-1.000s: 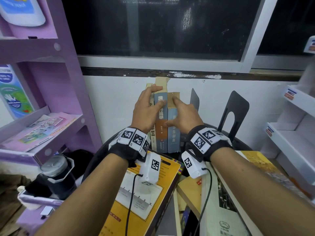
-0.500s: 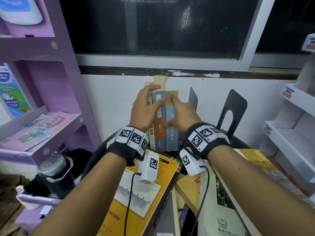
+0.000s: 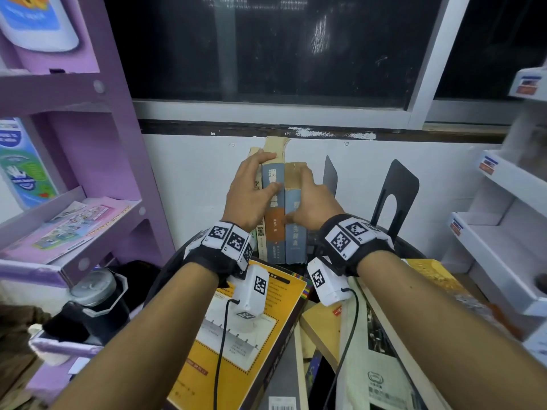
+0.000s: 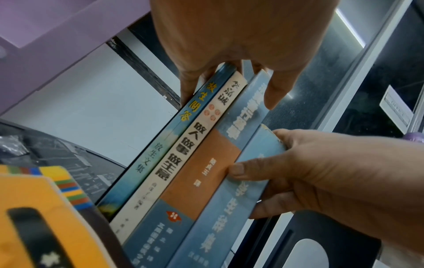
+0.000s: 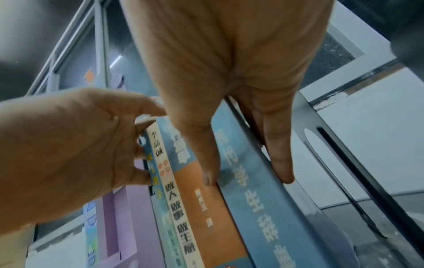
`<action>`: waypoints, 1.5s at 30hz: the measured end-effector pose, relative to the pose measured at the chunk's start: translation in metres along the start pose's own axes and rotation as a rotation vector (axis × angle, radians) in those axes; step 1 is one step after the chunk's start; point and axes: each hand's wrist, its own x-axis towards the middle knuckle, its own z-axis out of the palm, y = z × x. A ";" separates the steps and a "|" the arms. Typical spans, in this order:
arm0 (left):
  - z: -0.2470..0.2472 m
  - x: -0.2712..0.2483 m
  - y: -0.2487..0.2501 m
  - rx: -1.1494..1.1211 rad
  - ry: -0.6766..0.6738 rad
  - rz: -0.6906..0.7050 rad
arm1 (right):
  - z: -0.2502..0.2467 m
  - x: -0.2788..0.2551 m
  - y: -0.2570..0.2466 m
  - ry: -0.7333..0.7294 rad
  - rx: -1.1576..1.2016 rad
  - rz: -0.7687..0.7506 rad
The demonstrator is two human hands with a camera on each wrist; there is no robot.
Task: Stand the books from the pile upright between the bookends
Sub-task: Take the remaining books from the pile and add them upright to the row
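Note:
Several books stand upright against the wall at the back of the dark round table (image 3: 411, 247). My left hand (image 3: 263, 176) grips the left ones, its thumb across the blue-and-orange spine (image 3: 275, 229). In the left wrist view the fingers (image 4: 190, 87) lie on the thin teal book (image 4: 158, 150) beside the cream spine (image 4: 183, 156). My right hand (image 3: 302, 196) pinches the light blue book (image 3: 296, 241), thumb on its spine (image 5: 259, 190), fingers (image 5: 282, 163) down its right side. One black bookend (image 3: 395, 193) stands apart at the right; a second (image 3: 330, 176) stands right behind my right hand.
The pile lies in front under my forearms: a yellow book (image 3: 245, 335) and a pale one (image 3: 379, 365) among others. A purple shelf unit (image 3: 97, 179) stands at the left, a white one (image 3: 503, 226) at the right. A dark flask (image 3: 94, 297) sits low at the left.
Both hands stay on the standing books in the same hold. Only the view shifts slightly.

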 end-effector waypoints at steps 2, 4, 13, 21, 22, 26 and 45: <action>-0.002 -0.002 0.003 0.052 0.000 0.013 | -0.005 -0.002 0.001 -0.032 0.048 0.023; -0.004 -0.002 0.007 0.079 -0.008 -0.003 | -0.011 -0.006 0.004 -0.059 0.088 0.051; -0.017 -0.020 0.034 0.190 -0.059 -0.115 | -0.045 -0.038 -0.004 -0.122 0.105 0.044; -0.017 -0.054 0.069 0.238 -0.111 -0.147 | -0.082 -0.080 -0.005 -0.181 0.023 0.036; -0.014 -0.058 0.074 0.236 -0.131 -0.160 | -0.087 -0.086 -0.004 -0.192 0.011 0.040; 0.003 -0.073 0.090 0.196 -0.220 -0.209 | -0.108 -0.115 0.008 -0.244 -0.061 0.069; 0.110 -0.128 0.121 0.122 -0.597 -0.439 | -0.154 -0.211 0.083 -0.353 -0.199 0.301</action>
